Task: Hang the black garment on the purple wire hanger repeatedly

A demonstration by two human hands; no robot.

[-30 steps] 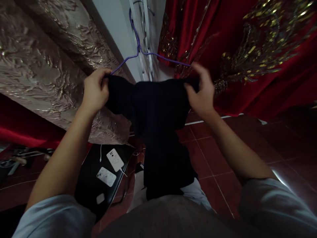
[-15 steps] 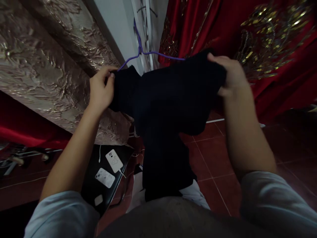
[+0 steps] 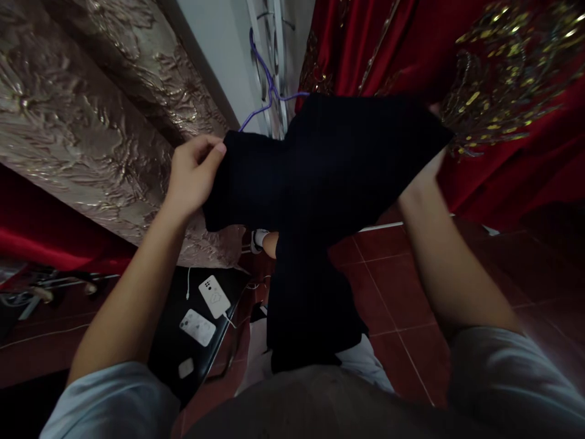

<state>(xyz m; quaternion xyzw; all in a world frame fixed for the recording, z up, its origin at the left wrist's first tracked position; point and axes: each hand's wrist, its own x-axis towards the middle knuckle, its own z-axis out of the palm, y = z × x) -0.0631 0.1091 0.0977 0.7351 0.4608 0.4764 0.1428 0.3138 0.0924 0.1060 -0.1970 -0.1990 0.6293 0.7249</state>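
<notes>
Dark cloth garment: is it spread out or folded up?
Spread out: the dark cloth garment extends wide from the left hand to the right hand, which it partly hides.

Floor (image 3: 400,280): dark red square tiles with pale joints, visible from 4 to 7 o'clock. Wall (image 3: 217,52): pale, plain surface, 11 o'clock. Rack (image 3: 280,52): slim white metal uprights, 12 o'clock, beside the wall. Red drape (image 3: 388,46): glossy, 1 to 3 o'clock, with a gold sequin motif (image 3: 516,79) at 2 o'clock. Textured beige drape (image 3: 100,122): 10 o'clock, with red satin (image 3: 55,219) below it at 9 o'clock. Table (image 3: 167,341): black top, between 7 and 8 o'clock. Lighting: dim, with highlights on the drapes.
</notes>
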